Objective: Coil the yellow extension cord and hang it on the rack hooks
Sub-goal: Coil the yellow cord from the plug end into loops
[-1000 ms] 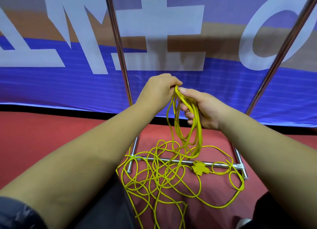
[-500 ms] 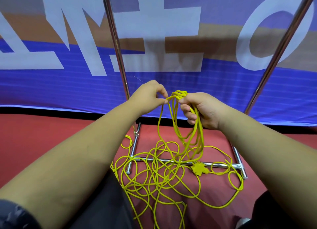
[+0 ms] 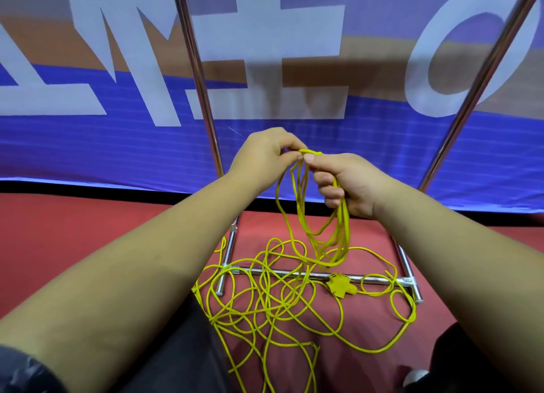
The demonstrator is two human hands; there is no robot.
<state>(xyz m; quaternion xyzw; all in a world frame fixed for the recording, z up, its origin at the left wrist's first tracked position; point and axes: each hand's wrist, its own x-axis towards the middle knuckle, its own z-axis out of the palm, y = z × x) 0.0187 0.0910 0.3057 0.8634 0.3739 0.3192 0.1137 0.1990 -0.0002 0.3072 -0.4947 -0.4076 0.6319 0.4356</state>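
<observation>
Fingers of left hand (image 3: 265, 154) and right hand (image 3: 347, 183) pinch yellow cord (image 3: 316, 230), its gathered loops hanging straight down.

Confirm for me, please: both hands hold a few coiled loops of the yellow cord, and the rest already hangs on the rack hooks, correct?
Not quite. In the head view, both the left hand and right hand do hold loops of the yellow cord, but the rest lies tangled on the red floor across the rack's base bar.
</observation>
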